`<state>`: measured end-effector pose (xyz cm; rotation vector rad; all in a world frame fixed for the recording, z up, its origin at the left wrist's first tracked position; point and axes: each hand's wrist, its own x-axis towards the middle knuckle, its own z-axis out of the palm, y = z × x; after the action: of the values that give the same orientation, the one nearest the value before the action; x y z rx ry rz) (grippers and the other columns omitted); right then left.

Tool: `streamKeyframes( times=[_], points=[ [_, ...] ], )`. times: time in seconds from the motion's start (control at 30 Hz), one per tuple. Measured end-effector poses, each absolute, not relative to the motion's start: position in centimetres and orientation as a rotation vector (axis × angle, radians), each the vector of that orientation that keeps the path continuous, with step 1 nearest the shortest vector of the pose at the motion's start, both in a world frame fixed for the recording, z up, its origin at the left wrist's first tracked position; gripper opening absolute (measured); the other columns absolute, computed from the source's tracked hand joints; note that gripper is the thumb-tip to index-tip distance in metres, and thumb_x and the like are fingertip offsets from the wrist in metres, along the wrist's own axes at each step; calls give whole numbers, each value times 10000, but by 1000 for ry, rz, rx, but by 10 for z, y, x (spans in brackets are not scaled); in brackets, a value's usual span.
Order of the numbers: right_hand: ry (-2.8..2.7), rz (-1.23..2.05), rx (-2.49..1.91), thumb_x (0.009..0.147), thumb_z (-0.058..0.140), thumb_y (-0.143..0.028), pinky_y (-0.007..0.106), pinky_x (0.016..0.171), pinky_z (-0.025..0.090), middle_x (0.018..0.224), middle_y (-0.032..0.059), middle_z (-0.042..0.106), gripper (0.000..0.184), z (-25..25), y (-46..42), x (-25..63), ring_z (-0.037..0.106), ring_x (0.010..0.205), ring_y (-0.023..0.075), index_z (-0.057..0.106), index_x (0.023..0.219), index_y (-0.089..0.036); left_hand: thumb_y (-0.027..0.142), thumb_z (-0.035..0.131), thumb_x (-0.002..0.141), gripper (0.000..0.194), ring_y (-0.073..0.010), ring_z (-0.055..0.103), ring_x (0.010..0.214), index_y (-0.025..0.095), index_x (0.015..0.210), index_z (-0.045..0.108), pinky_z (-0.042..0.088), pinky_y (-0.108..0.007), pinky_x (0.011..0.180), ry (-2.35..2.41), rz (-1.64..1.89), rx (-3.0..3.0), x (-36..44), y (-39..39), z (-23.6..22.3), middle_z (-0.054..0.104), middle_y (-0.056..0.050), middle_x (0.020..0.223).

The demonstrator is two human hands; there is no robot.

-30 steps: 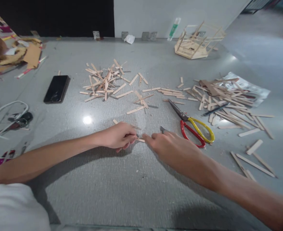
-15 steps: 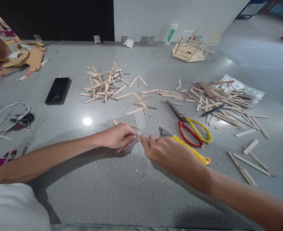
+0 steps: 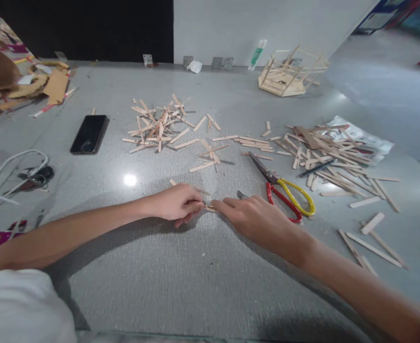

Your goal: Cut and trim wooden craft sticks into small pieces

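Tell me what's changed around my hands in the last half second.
Your right hand has shifted slightly away from you, hiding the knife's yellow handle, which showed before. Its fingertips have eased back a little, baring more of the stick between the hands. Nothing was visibly picked up or let go. Your left hand still pinches the stick; scissors and phone stayed put.
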<state>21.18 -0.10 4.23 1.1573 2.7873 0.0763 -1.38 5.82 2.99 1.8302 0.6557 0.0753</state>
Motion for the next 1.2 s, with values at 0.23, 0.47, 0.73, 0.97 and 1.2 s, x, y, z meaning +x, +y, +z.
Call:
streamKeyframes(
  times=[0.23, 0.47, 0.73, 0.97, 1.2],
  points=[
    [2890, 662, 1188, 921, 501, -48, 331, 583, 339, 729, 8, 622, 267, 29, -25, 207, 595, 615, 164, 622, 1153, -97, 254, 426, 1012, 415, -70, 563, 383, 145, 624, 523, 439, -155, 463, 645, 92, 1811, -15, 59, 34, 590, 2, 522],
    [2935, 837, 1247, 960, 487, -73, 313, 614, 362, 697, -3, 608, 240, 26, -21, 210, 541, 611, 138, 666, 1115, -112, 283, 429, 1020, 389, -72, 587, 410, 151, 660, 498, 421, -139, 433, 643, 148, 1765, -17, 61, 34, 593, 10, 562],
    [2965, 928, 1258, 959, 534, -93, 310, 601, 372, 668, -8, 602, 194, 20, -23, 209, 529, 589, 126, 675, 1093, -94, 340, 441, 1016, 385, -75, 567, 406, 153, 685, 502, 405, -141, 391, 639, 145, 1670, -16, 61, 32, 573, 14, 562],
    [3037, 820, 1310, 985, 494, -111, 308, 579, 396, 676, 2, 639, 201, 15, -23, 211, 555, 582, 125, 658, 1103, -106, 400, 452, 1013, 401, -73, 557, 410, 152, 705, 518, 365, -133, 349, 609, 103, 1613, -17, 64, 30, 580, 3, 586],
    [3140, 574, 1394, 974, 534, -125, 302, 583, 395, 701, -7, 655, 189, 3, -22, 217, 565, 584, 128, 648, 1123, -117, 410, 456, 1012, 382, -79, 565, 421, 150, 746, 544, 374, -135, 348, 600, 71, 1612, -18, 66, 29, 586, -2, 596]
  ],
)
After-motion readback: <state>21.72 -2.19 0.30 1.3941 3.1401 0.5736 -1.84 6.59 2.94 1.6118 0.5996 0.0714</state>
